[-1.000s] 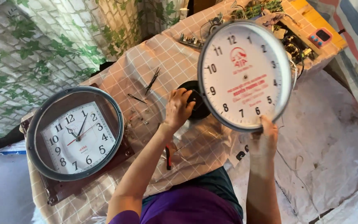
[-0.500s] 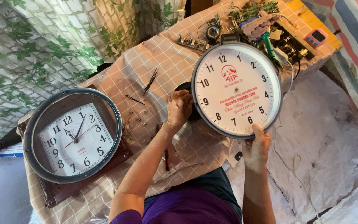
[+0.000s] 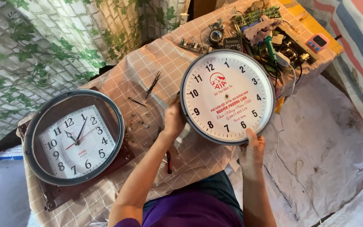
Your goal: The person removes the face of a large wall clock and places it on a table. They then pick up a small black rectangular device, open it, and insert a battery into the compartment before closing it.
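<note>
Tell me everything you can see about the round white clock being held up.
The round white clock has a white dial with black numerals, red print in the middle and a thin dark grey rim that looks like plastic. No hands show on its face. It is held face up above the checked tablecloth, slightly rotated. The left hand grips its left edge and the right hand its lower edge.

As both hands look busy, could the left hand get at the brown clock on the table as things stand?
Probably not at once: the left hand grips the round white clock with the right hand. Otherwise the brown clock lies unobstructed.
</note>
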